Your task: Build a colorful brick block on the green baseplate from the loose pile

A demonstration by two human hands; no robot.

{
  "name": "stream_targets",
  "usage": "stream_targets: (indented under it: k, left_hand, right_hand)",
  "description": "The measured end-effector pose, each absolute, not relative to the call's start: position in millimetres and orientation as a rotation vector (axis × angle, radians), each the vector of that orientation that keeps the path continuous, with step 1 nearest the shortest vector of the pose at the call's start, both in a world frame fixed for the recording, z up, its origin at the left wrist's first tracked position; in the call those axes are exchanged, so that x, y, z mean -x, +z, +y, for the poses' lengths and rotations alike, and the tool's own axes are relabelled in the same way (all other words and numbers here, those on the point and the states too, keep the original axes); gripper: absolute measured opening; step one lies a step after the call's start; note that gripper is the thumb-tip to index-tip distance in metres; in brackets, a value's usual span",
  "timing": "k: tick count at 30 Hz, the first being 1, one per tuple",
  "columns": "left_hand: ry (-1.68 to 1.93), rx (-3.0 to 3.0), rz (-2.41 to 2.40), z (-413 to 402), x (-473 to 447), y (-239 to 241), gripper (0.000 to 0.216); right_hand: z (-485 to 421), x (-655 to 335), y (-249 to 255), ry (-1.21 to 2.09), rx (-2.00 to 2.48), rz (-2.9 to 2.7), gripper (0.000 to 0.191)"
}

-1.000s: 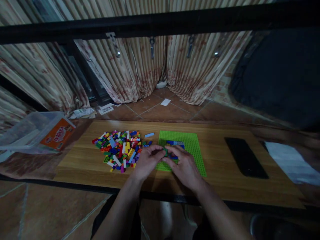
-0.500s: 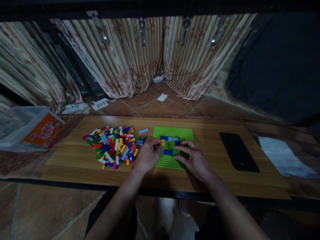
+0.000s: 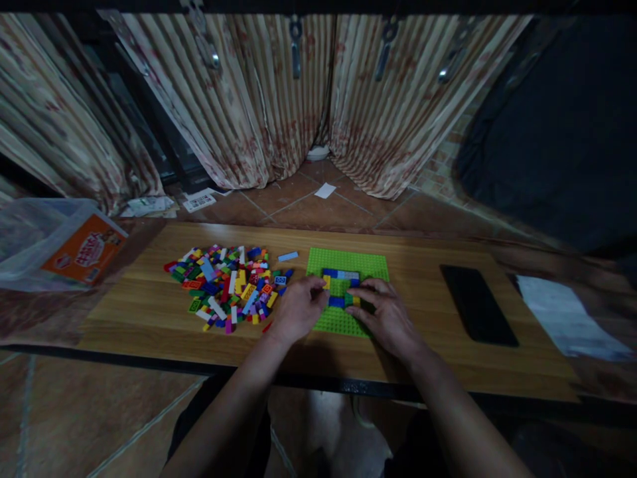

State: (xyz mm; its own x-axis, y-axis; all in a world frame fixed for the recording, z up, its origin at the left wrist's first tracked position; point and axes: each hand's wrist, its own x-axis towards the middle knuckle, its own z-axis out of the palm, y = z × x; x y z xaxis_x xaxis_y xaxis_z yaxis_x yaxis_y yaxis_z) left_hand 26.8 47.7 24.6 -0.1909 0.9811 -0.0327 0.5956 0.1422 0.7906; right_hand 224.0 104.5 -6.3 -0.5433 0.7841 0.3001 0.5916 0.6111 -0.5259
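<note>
A green studded baseplate (image 3: 326, 260) lies on the wooden table, with a rectangular outline of building bricks on it. Blue and grey-blue bricks (image 3: 341, 273) form the far side; a blue brick (image 3: 336, 302) is part of the near side. My right hand (image 3: 391, 315) has its thumb and forefinger around a green brick (image 3: 349, 299) at the near right corner, with some yellow beside it. My left hand (image 3: 300, 309) is closed at the outline's left side, next to a yellow brick (image 3: 326, 283). Whatever its fingertips pinch is hidden.
A heap of mixed bricks (image 3: 231, 285) spreads left of the baseplate, with a light blue brick (image 3: 288, 256) apart from it. A black phone-like slab (image 3: 478, 305) lies on the right. Beyond the table are a clear plastic bin (image 3: 30, 229) and white paper (image 3: 567, 312).
The camera view has shifted slightly. Both hands stay at the brick outline. More yellow shows beside the green brick between my right fingers.
</note>
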Motion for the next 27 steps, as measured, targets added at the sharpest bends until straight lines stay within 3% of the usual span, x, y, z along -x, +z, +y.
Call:
stream_targets:
  k: [7, 27]
  left_hand:
    - [0.708, -1.477, 2.188, 46, -52, 32, 0.044]
    - [0.616, -1.482, 2.305, 52, -62, 33, 0.039]
  right_hand:
    - [102, -225, -1, 0.435, 1.051, -2.398, 0.033]
    - [106, -223, 1, 0.580, 1.109, -2.323, 0.033]
